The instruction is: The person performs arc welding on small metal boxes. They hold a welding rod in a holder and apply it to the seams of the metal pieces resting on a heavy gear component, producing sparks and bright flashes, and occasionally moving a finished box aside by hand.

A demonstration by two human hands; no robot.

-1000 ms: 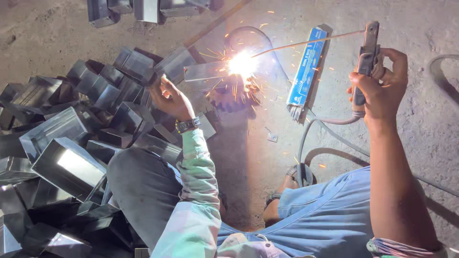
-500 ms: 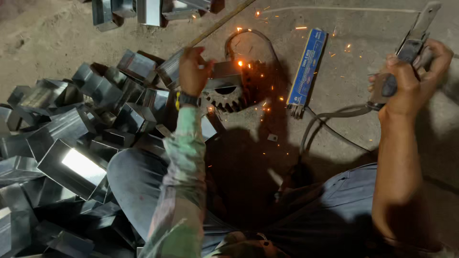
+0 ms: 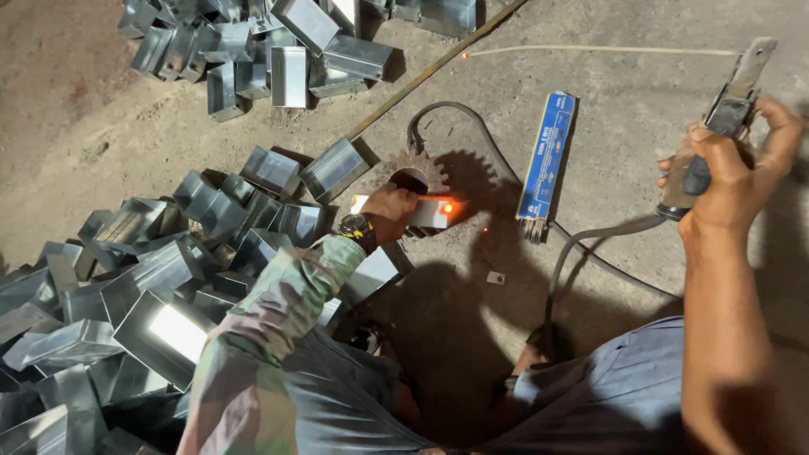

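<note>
Nearest, left hand [image 3: 392, 209] with a wristwatch [image 3: 357, 226] presses down on a small metal piece [image 3: 425, 212], fingers closed over its left end; an orange glowing spot [image 3: 447, 207] sits at the piece's right end, just beside the fingertips. Piece lies on a rusty gear [image 3: 419, 168] on the concrete floor [image 3: 624, 135]. Right hand [image 3: 733, 173], well apart and raised to the right, grips a welding holder [image 3: 716, 122], its cable [image 3: 581, 244] trailing down. Blue rod box [image 3: 546, 160] lies between the hands. Metal channel pieces [image 3: 152, 278] piled left, more farther up [image 3: 286, 42].
</note>
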